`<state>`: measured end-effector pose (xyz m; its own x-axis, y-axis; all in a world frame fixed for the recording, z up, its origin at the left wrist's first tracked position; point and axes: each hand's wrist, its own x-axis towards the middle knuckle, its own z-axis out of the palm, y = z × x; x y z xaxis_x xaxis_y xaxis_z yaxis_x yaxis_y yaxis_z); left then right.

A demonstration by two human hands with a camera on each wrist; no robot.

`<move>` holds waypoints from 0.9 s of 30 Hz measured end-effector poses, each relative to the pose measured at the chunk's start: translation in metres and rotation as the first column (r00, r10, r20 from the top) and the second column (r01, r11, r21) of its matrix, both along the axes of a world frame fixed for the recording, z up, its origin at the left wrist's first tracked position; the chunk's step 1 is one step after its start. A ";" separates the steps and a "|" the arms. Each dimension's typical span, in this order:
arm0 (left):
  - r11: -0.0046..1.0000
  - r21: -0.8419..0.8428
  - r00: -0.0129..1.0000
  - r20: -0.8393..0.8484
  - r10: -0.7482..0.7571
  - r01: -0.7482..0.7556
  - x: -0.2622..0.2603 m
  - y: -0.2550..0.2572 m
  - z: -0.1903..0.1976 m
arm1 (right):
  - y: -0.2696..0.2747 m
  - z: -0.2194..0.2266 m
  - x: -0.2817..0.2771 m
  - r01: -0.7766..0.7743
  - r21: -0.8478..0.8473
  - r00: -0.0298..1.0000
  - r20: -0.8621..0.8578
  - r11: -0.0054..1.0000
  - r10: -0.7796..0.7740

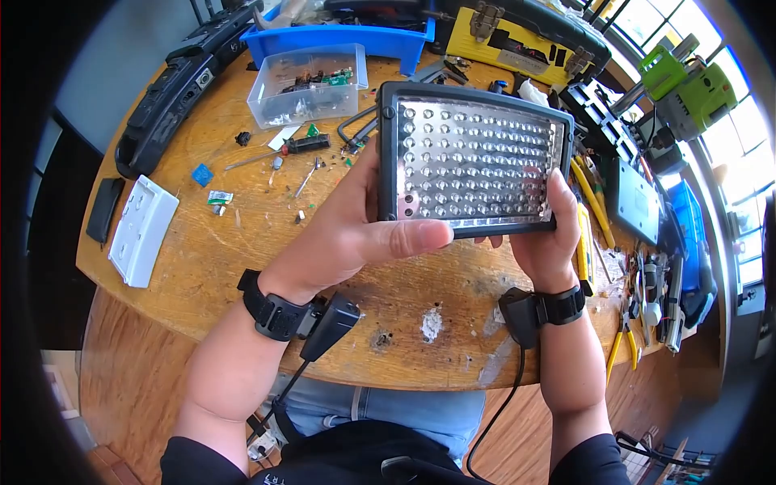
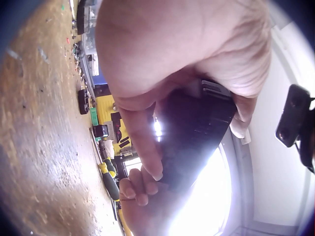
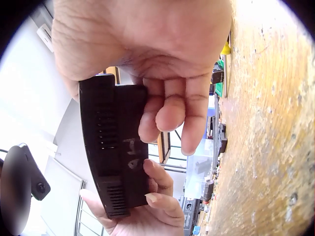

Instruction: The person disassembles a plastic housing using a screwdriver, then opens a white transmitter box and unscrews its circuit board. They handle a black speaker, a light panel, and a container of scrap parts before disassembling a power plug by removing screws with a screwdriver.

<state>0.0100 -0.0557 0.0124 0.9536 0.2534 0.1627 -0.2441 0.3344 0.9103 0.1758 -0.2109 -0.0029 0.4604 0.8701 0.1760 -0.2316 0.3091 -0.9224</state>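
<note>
A rectangular LED light panel [image 1: 477,162] with a black frame and rows of clear round LEDs is raised over the workbench, its lit-side face turned up toward the head camera. At its left end my left hand [image 1: 343,230] grips it, thumb along the lower front edge and fingers behind. My right hand [image 1: 554,226] holds the right end, thumb on the front rim. The right wrist view shows the black housing [image 3: 115,147] from below, with vent slots and pale markings, and fingers of both hands against it. Dark and backlit, the housing [image 2: 192,132] also fills the left wrist view's middle.
Behind the panel stand a clear plastic box [image 1: 311,89] of small parts, a blue bin [image 1: 343,36] and a yellow toolbox [image 1: 517,48]. A screwdriver [image 1: 303,144] and a white plastic piece [image 1: 144,230] lie left. Yellow-handled pliers [image 1: 622,343] and other tools crowd the right edge.
</note>
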 end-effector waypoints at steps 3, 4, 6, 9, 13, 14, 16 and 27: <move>0.998 0.039 0.999 -0.033 0.042 -0.040 -0.001 -0.002 0.006 | -0.001 0.003 -0.001 0.063 0.015 0.998 0.012 0.998 -0.063; 0.995 0.079 0.997 -0.029 0.071 -0.069 -0.001 -0.003 0.007 | -0.002 0.003 -0.001 0.063 0.016 0.998 0.012 0.998 -0.063; 0.992 0.101 0.997 -0.002 0.082 -0.081 -0.002 -0.004 0.005 | -0.003 0.003 0.000 0.072 0.027 0.997 0.007 0.997 -0.072; 0.991 0.115 0.998 -0.022 0.065 -0.062 -0.003 -0.003 0.005 | -0.001 0.003 -0.001 0.068 0.033 0.998 -0.003 0.997 -0.068; 0.997 -0.042 0.997 0.030 0.067 -0.066 -0.001 0.004 -0.008 | -0.005 -0.001 0.005 -0.040 0.031 0.999 -0.014 0.999 0.041; 0.986 -0.141 0.995 0.034 0.096 -0.090 0.001 0.007 -0.012 | -0.003 -0.001 -0.001 0.040 -0.014 0.999 0.005 0.999 -0.040; 0.978 -0.061 0.980 0.014 0.200 -0.199 0.003 0.004 0.001 | -0.002 0.003 -0.007 0.116 -0.088 0.991 0.082 0.989 -0.109; 0.967 -0.037 0.967 -0.048 0.251 -0.253 0.003 0.003 0.004 | -0.001 0.007 -0.010 0.084 -0.128 0.992 0.103 0.988 -0.071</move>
